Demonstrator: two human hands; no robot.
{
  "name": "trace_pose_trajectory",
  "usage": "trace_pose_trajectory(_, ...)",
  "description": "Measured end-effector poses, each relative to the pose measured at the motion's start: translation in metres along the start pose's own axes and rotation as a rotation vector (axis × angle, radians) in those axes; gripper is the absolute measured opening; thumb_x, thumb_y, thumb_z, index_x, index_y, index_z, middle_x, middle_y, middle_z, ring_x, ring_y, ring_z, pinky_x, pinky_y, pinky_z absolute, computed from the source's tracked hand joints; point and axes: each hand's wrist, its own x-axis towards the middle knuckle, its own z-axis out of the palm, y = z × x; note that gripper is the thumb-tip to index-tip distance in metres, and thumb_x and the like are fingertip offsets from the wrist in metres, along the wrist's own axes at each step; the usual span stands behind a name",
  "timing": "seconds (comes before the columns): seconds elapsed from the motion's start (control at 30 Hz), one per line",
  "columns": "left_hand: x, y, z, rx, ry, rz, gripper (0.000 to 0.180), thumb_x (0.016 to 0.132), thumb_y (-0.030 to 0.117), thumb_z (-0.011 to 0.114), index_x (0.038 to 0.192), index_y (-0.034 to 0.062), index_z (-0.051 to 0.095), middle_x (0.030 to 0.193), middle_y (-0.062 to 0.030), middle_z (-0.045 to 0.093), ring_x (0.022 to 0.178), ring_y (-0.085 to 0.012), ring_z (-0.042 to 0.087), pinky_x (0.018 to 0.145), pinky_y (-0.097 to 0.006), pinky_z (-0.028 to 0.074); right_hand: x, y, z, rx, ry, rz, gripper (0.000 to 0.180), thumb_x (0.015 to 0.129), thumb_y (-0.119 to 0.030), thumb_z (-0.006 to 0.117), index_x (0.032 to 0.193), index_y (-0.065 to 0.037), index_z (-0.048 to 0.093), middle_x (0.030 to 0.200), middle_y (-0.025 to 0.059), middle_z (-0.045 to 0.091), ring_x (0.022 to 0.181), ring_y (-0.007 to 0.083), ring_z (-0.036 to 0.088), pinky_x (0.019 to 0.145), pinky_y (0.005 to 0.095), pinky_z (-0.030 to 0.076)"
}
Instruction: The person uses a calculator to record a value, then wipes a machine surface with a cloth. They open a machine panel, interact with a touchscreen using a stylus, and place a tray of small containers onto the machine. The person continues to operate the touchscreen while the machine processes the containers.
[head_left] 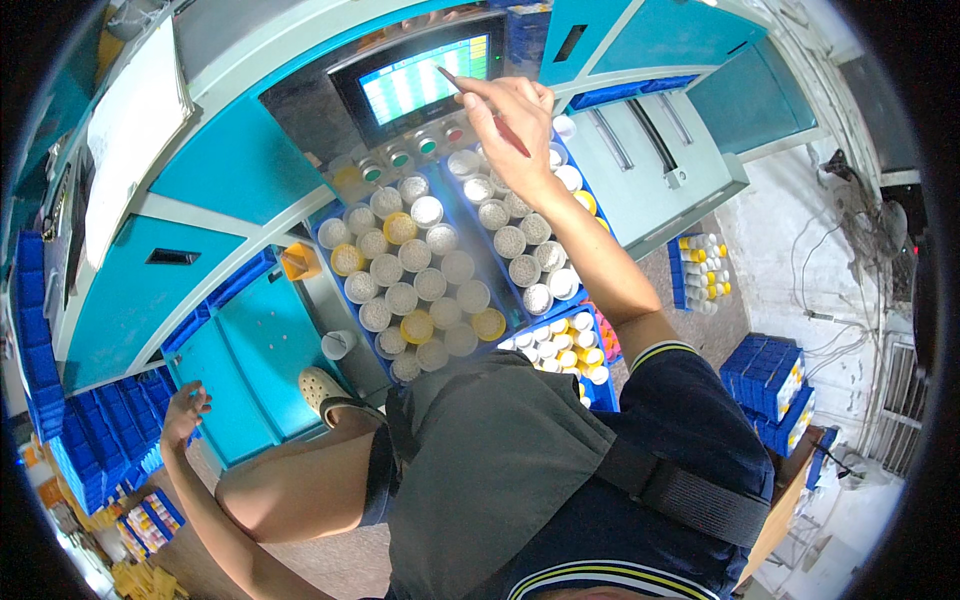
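My right hand [527,165] is closed around a slim dark red pen [512,138]. The dark end of the pen reaches over the lit touchscreen [410,92], at or just above its surface; I cannot tell if they touch. Below that hand and forearm are blue trays with clear and yellow round cups [415,257], many filled with small whitish pieces. My left hand [185,414] hangs out at the left with nothing visible in it, its fingers loosely bent and apart. It is nearest to the turquoise panel [250,350] and stacked blue trays [95,450].
Round push buttons [428,145] sit under the screen. A pale machine bed [655,160] with metal rods juts out at the right. White paper sheets [135,130] hang at the upper left. More blue crates [760,375] stand at the right. A white cup [338,345] is by my foot.
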Motion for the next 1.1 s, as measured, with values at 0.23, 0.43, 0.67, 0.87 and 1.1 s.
trace_pose_trajectory(0.23, 0.0, 0.002, 0.0, -0.02, -0.011, 0.006, 0.09, 0.089, 0.072, 0.064, 0.144, 0.0012, 0.052, 0.114, -0.02, 0.072, 0.098, -0.0276, 0.071, 0.072, -0.038, 0.053, 0.002, -0.001, 0.0, -0.035, -0.034, -0.007, 0.02, 0.095, -0.019, 0.068, 0.112, -0.012, 0.077, 0.092, -0.0046, 0.076, 0.091, 0.0141, 0.063, 0.093, 0.0334, 0.035)
trace_pose_trajectory(0.43, 0.003, -0.007, 0.001, -0.079, -0.019, -0.002, 0.084, 0.09, 0.067, 0.067, 0.144, 0.004, 0.053, 0.109, -0.0137, 0.071, 0.09, -0.0198, 0.069, 0.07, -0.034, 0.053, 0.001, -0.001, 0.003, -0.077, -0.033, -0.016, 0.019, 0.095, -0.018, 0.069, 0.111, -0.012, 0.077, 0.091, -0.0048, 0.076, 0.091, 0.0136, 0.063, 0.092, 0.0331, 0.035)
trace_pose_trajectory(0.67, 0.003, -0.004, 0.0, -0.078, -0.034, 0.011, 0.087, 0.09, 0.069, 0.066, 0.144, 0.001, 0.052, 0.113, -0.018, 0.071, 0.094, -0.0244, 0.07, 0.069, -0.035, 0.052, 0.002, -0.002, 0.004, -0.063, -0.022, -0.024, 0.019, 0.094, -0.018, 0.069, 0.111, -0.013, 0.077, 0.091, -0.0045, 0.076, 0.09, 0.0137, 0.063, 0.092, 0.0333, 0.035)
trace_pose_trajectory(0.87, -0.001, -0.002, -0.001, -0.038, -0.016, 0.019, 0.09, 0.09, 0.069, 0.065, 0.145, -0.0009, 0.05, 0.116, -0.0215, 0.071, 0.098, -0.0273, 0.071, 0.069, -0.036, 0.052, -0.005, -0.001, 0.0, -0.013, -0.015, 0.034, 0.015, 0.091, -0.017, 0.072, 0.104, -0.012, 0.077, 0.084, 0.0009, 0.072, 0.087, 0.0184, 0.063, 0.088, 0.0377, 0.035)
trace_pose_trajectory(1.1, -0.001, -0.014, 0.001, -0.052, -0.016, -0.011, 0.081, 0.092, 0.068, 0.064, 0.142, 0.005, 0.054, 0.114, -0.0137, 0.07, 0.096, -0.0236, 0.07, 0.072, -0.036, 0.052, -0.02, 0.012, -0.016, -0.092, 0.032, 0.098, 0.016, 0.09, -0.016, 0.072, 0.105, -0.012, 0.077, 0.081, 0.0007, 0.069, 0.083, 0.0181, 0.062, 0.088, 0.0369, 0.035)
